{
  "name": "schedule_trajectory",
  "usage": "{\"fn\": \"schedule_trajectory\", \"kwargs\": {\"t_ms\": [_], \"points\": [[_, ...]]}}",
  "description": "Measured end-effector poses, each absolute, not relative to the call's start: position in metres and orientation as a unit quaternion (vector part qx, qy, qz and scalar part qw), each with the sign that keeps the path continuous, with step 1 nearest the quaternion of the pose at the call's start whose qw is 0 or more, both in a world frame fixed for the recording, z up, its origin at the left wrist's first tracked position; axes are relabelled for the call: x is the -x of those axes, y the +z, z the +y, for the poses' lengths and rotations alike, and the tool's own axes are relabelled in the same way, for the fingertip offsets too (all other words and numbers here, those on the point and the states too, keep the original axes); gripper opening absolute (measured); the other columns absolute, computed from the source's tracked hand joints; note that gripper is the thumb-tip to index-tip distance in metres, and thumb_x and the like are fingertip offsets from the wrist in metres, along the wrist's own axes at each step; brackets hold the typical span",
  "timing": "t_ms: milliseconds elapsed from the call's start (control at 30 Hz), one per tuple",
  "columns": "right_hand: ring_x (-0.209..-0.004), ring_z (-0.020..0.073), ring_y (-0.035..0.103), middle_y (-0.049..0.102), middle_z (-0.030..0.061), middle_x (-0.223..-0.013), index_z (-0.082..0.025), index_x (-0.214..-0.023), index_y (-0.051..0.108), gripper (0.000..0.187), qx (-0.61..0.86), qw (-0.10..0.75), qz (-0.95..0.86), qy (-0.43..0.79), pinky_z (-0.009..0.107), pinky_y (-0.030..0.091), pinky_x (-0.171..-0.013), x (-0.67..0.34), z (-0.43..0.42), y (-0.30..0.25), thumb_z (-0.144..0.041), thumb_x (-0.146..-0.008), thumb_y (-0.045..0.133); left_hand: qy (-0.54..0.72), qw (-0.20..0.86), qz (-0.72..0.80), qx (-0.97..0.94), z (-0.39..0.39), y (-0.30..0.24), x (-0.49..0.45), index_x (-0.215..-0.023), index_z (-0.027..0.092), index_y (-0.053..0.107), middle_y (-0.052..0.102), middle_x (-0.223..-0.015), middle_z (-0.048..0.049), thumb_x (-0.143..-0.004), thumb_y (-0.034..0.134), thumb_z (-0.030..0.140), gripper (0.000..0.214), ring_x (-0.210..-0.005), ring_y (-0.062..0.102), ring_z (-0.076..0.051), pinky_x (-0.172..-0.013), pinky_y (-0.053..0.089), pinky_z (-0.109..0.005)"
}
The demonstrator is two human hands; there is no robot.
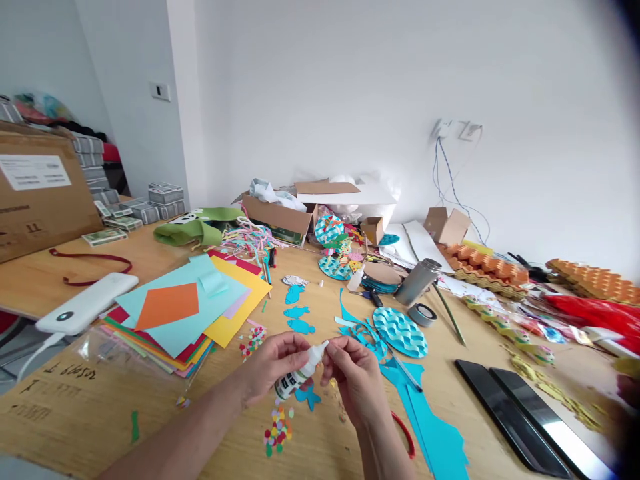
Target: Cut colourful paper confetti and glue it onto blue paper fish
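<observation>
My left hand (280,360) is wrapped round a small white glue bottle (295,380) with a dark label, held tilted with its nozzle up to the right. The fingers of my right hand (353,370) are pinched together at the nozzle's tip; what lies between them is mostly hidden. Beneath the bottle a blue paper fish (307,397) lies partly covered on the table. Beyond my hands more blue paper fish (301,326) form a column. Coloured paper dots (277,433) lie in a pile in front of the bottle, with another pile (253,341) behind my left hand.
Stacked coloured paper (167,307) and a white power bank (87,303) are on the left. To the right lie blue paper scraps (430,420), a patterned blue oval (400,331), red-handled scissors (404,433) and two black phones (510,417). A metal flask (419,281) stands behind.
</observation>
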State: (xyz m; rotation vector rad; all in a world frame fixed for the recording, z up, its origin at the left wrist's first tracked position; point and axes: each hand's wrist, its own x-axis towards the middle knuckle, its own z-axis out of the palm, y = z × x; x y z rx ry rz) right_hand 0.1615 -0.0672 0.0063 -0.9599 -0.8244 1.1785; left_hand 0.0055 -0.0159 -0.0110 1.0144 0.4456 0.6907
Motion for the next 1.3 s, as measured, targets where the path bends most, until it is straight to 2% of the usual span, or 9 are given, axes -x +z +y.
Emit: {"fn": "schedule_trajectory", "kwargs": {"t_ms": [167, 267, 400, 633, 967, 1300], "points": [[-0.039, 0.0069, 0.055, 0.063, -0.0006, -0.055, -0.013, -0.062, 0.069, 0.029, 0.429, 0.639, -0.358, 0.528, 0.017, 0.045, -0.039, -0.1611, -0.0664, 0.0064, -0.039, -0.067, 0.082, 0.297, 0.821, 0.223, -0.434, -0.0154, -0.0111, -0.0053, -0.090, 0.015, 0.060, 0.070, -0.071, -0.0073, -0.080, 0.067, 0.049, 0.036, -0.055, 0.063, -0.016, -0.046, 0.050, -0.023], [-0.039, 0.0067, 0.054, 0.064, 0.0000, -0.056, -0.013, -0.068, 0.072, 0.029, 0.438, 0.635, -0.349, 0.532, 0.017, 0.045, -0.038, -0.1612, -0.0656, 0.0054, -0.040, -0.066, 0.083, 0.267, 0.835, 0.235, -0.420, -0.0153, -0.0081, -0.0034, -0.092, 0.017, 0.056, 0.071, -0.066, -0.0082, -0.078, 0.066, 0.054, 0.041, -0.047, 0.061, -0.015, -0.039, 0.046, -0.020], [-0.041, 0.0077, 0.054, 0.066, 0.0019, -0.059, -0.012, -0.073, 0.075, 0.030, 0.445, 0.632, -0.338, 0.538, 0.018, 0.047, -0.038, -0.1616, -0.0658, 0.0057, -0.040, -0.065, 0.083, 0.244, 0.838, 0.254, -0.417, -0.0160, -0.0061, -0.0015, -0.095, 0.018, 0.055, 0.069, -0.059, -0.0047, -0.076, 0.067, 0.056, 0.044, -0.041, 0.058, -0.014, -0.034, 0.042, -0.018], [-0.049, 0.0087, 0.057, 0.069, 0.0040, -0.064, -0.011, -0.076, 0.076, 0.034, 0.432, 0.636, -0.310, 0.560, 0.016, 0.049, -0.038, -0.1611, -0.0659, 0.0111, -0.041, -0.062, 0.085, 0.270, 0.827, 0.277, -0.408, -0.0129, -0.0067, -0.0022, -0.094, 0.017, 0.053, 0.068, -0.060, -0.0046, -0.072, 0.069, 0.057, 0.049, -0.042, 0.058, -0.014, -0.036, 0.043, -0.019], [-0.041, 0.0058, 0.053, 0.063, -0.0003, -0.054, -0.012, -0.068, 0.072, 0.031, 0.405, 0.647, -0.268, 0.588, 0.013, 0.043, -0.035, -0.1655, -0.0624, 0.0083, -0.035, -0.056, 0.089, 0.291, 0.824, 0.282, -0.397, -0.0117, -0.0063, -0.0019, -0.091, 0.016, 0.054, 0.068, -0.061, -0.0045, -0.070, 0.071, 0.057, 0.049, -0.044, 0.058, -0.014, -0.038, 0.042, -0.020], [-0.040, 0.0066, 0.047, 0.054, -0.0036, -0.053, -0.016, -0.062, 0.061, 0.033, 0.374, 0.652, -0.318, 0.578, 0.017, 0.042, -0.035, -0.1658, -0.0629, 0.0084, -0.041, -0.069, 0.080, 0.335, 0.825, 0.255, -0.376, -0.0082, -0.0075, -0.0008, -0.089, 0.016, 0.055, 0.067, -0.062, -0.0029, -0.072, 0.073, 0.050, 0.042, -0.048, 0.061, -0.015, -0.042, 0.044, -0.022]]}}
